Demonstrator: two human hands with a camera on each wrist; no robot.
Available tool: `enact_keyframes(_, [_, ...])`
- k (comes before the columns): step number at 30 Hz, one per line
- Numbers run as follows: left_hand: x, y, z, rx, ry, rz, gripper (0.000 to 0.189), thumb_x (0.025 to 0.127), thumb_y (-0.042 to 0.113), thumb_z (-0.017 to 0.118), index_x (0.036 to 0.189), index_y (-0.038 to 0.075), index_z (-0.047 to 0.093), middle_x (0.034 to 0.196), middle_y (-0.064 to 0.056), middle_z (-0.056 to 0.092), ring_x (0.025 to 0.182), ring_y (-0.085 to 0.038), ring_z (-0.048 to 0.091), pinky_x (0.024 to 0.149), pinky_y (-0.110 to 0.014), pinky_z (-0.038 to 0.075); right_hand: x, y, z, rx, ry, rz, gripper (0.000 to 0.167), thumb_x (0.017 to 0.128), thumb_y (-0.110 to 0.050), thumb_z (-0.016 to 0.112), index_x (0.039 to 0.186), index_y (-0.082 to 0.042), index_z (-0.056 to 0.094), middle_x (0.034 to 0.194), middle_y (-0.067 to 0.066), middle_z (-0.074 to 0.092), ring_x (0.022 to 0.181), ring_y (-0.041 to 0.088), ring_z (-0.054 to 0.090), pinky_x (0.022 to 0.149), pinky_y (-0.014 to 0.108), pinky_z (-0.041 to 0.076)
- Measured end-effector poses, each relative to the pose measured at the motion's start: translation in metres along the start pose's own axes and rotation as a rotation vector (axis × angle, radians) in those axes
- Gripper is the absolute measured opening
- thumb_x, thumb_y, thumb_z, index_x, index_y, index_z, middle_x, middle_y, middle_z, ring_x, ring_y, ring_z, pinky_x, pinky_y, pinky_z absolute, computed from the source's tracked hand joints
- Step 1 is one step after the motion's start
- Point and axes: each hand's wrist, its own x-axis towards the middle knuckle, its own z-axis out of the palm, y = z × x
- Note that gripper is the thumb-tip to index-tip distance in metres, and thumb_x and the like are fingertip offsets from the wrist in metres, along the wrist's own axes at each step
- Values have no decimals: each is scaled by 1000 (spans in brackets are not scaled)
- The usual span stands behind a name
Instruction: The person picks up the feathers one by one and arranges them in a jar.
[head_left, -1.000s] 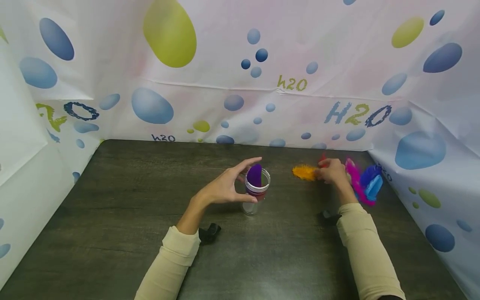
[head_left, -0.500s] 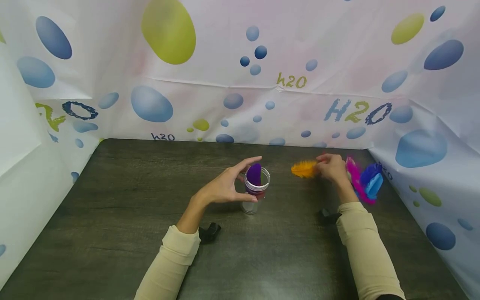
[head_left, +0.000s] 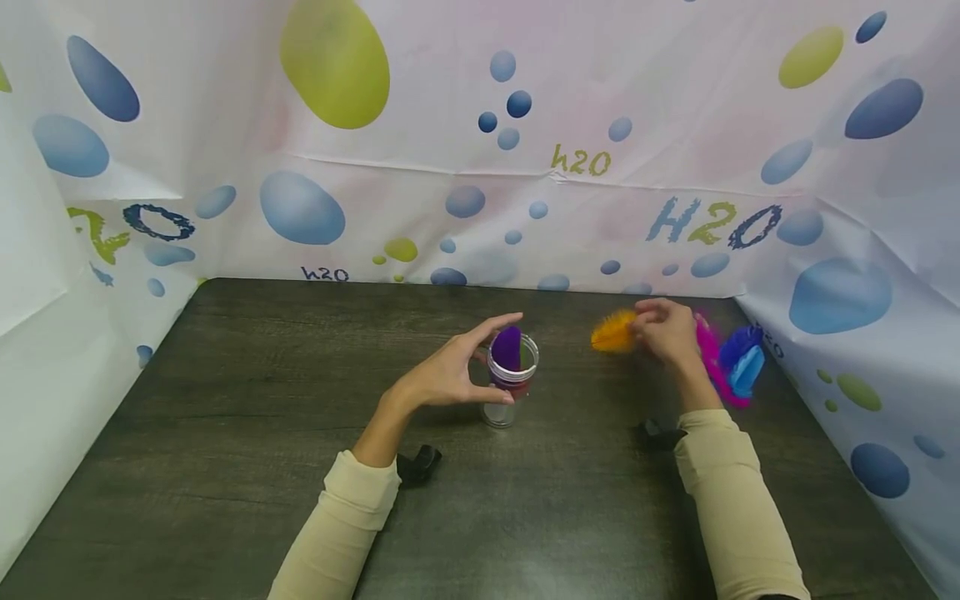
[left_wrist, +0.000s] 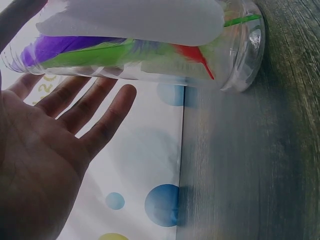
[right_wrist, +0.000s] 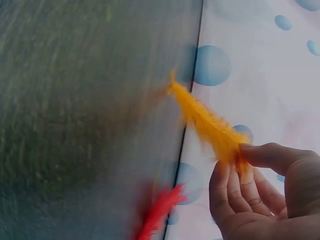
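Observation:
Near the middle of the table my left hand holds a clear jar upright, thumb in front and fingers behind. A purple feather sticks up at the jar's open mouth. Through the jar wall in the left wrist view show a green feather and a red feather tip. My right hand pinches an orange feather between thumb and fingers, its other end pointing left toward the jar. Below that hand in the right wrist view lies a loose red feather, hidden in the head view.
Right of my right hand lie a pink feather, a dark blue feather and a light blue feather. The dark wood table meets a printed sheet at its back and sides. Black straps sit by both wrists.
My right hand has risen slightly toward the back with the orange feather, which has tilted and shifted. The red feather beyond the hand has gone from sight in the head view. My left hand holds still.

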Motion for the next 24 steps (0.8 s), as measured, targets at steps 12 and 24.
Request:
enact_keyframes(12, [0, 3, -1, 8, 8, -8, 106, 78, 12, 92, 163, 10, 29, 140, -13, 58, 126, -25, 57, 100, -45, 53, -5, -21, -8, 76, -34, -40, 48, 98, -6, 70, 141, 7, 54, 86, -11, 69, 74, -1, 67, 72, 19, 59])
enact_keyframes(24, [1, 1, 1, 14, 13, 11, 106, 78, 12, 93, 163, 11, 30, 140, -16, 59, 125, -25, 58, 99, -47, 53, -15, -48, -9, 462, -129, 79, 23, 96, -2, 72, 112, -16, 63, 82, -12, 76, 78, 4, 73, 74, 18, 59])
